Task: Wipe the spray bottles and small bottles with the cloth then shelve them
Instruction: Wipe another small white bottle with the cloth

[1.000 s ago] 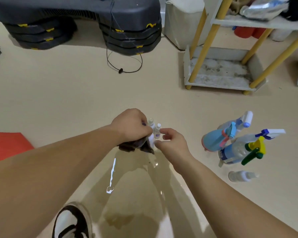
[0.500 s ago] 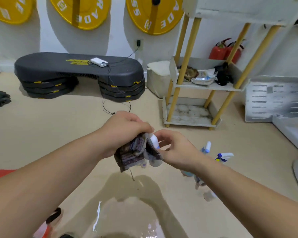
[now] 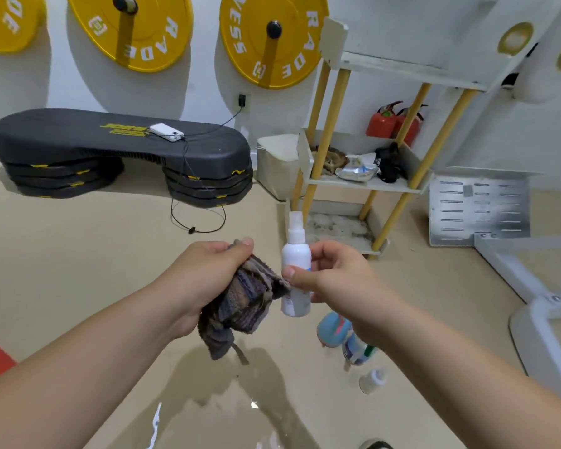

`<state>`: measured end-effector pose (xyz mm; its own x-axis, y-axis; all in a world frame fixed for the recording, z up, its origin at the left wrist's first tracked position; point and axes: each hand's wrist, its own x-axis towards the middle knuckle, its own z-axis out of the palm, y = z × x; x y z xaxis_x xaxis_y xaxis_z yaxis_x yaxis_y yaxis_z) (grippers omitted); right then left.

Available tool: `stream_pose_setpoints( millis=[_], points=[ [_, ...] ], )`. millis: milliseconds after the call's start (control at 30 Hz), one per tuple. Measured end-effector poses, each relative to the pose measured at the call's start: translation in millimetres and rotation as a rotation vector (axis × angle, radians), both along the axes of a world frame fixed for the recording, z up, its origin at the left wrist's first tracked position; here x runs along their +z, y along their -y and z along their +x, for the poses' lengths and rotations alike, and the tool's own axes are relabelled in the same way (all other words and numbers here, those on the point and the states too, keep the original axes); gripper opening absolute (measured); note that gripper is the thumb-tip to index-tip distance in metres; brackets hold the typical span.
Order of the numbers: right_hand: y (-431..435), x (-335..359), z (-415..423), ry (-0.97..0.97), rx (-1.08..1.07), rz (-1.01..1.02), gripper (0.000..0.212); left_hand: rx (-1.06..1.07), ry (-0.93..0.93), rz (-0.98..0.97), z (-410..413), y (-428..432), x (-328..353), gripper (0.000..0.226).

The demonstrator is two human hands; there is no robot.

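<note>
Whereas half a second ago the cloth [image 3: 243, 303] was bunched around it, the small white spray bottle [image 3: 295, 270] now stands upright and uncovered in front of the shelf [image 3: 363, 186]. The right hand [image 3: 337, 280] pinches it between its thumb and curled fingers [image 3: 327, 251]. The left hand [image 3: 204, 280] has its fingers clamped on the cloth, whose edge just touches the bottle. This bottle's wipe looks finished, so shelving it seems next. Nearer than the shelf, partly hidden under the right wrist, spray bottles [image 3: 332, 328] and another small bottle [image 3: 373, 380] lie on the floor [image 3: 78, 270]. Clutter [image 3: 357, 170] crowds the shelf's middle tier, and its bottom tier looks stained.
</note>
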<state>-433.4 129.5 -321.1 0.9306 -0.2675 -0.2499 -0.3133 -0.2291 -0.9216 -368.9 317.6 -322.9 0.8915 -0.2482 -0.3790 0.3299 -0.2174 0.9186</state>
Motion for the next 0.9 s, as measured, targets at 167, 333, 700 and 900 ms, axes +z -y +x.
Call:
stream_pose_setpoints(
  millis=[167, 333, 700, 900],
  points=[
    [0.1, 0.3, 3.0, -0.048, 0.021, 0.11, 0.036, -0.014, 0.088, 0.074, 12.3, 2.9, -0.4, 0.046],
    [3.7, -1.7, 12.6, -0.025, 0.02, 0.003, 0.042, -0.071, 0.274, 0.232, 18.4, 7.8, -1.7, 0.041],
    [2.6, -17.7, 21.2, -0.027, 0.016, -0.165, 0.048, 0.214, 0.109, -0.013, 36.3, 13.9, -19.2, 0.052],
    [3.7, -24.4, 25.9, -0.053, -0.021, -0.137, 0.052, 0.137, 0.247, -0.115, 10.2, 22.4, -11.7, 0.054]
  ],
)
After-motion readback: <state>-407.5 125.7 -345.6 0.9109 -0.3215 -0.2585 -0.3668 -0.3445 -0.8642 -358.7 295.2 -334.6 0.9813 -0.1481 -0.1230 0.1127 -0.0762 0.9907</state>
